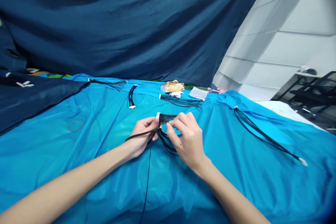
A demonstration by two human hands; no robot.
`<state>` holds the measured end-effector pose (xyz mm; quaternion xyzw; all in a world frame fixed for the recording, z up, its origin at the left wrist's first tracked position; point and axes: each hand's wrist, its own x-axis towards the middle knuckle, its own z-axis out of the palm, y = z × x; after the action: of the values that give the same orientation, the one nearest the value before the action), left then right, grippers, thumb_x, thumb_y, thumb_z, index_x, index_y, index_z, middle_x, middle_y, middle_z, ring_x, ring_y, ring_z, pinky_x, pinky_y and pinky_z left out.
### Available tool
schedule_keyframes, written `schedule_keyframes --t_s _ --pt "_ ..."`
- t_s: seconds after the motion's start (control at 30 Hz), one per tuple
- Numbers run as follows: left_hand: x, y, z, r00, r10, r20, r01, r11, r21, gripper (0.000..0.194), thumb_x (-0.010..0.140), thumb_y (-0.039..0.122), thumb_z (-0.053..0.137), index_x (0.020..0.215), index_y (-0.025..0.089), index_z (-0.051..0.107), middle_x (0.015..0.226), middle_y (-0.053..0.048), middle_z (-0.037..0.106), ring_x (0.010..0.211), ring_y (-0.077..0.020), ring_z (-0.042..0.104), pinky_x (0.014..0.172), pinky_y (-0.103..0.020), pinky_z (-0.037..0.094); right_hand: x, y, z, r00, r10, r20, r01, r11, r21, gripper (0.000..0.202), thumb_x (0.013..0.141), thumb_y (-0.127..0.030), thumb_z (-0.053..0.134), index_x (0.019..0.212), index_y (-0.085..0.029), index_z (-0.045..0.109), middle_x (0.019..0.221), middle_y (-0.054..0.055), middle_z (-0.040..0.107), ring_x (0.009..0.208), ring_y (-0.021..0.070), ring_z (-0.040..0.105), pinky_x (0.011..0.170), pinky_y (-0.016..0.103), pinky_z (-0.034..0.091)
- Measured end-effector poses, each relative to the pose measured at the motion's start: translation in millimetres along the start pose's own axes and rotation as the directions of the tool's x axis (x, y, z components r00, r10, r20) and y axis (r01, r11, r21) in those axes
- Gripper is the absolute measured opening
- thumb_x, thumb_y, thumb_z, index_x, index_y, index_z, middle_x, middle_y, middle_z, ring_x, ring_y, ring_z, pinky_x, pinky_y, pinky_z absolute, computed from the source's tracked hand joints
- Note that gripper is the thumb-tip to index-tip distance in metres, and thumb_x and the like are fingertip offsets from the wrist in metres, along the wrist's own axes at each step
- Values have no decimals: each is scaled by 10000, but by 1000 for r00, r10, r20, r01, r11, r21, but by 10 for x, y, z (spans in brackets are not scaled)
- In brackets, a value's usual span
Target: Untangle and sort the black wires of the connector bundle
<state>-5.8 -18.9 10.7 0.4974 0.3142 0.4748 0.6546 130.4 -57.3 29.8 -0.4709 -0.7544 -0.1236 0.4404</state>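
Open blue sheet [86, 168] left of my left hand [140, 136]; only a rubber band [75, 126] lies there. Right of my right hand [187, 140], a long black harness [262, 134] crosses diagonally. Ahead, wire bundles [181, 101] and a gold packet [172, 86] crowd the far edge. A thin black wire [147, 182] trails toward me between my forearms.

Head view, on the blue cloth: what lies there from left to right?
Rubber band → short looped wire bundle → left hand → right hand, both holding the wire harness → long wire harness at the right.
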Motion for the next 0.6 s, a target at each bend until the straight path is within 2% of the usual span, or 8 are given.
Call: schedule_keyframes --t_s 0.23,0.6 --pt "6 -29 -38 999 -30 44 29 999 21 294 742 401 562 759 111 607 631 4 469 457 -32 363 406 -174 256 -4 7 0 999 -45 15 45 999 -29 227 856 -215 447 658 -169 547 686 35 526 681 154 384 603 283 329" --pt "28 -72 -43 997 -76 22 77 997 -27 297 702 405 608 735 110 605 620 10 469 462 -33 354 405 -175 265 -15 65 51 994 -43 97 49 997 -59 226 870 -215 411 696 -165 545 739 35 523 710 157 402 625 281 362"
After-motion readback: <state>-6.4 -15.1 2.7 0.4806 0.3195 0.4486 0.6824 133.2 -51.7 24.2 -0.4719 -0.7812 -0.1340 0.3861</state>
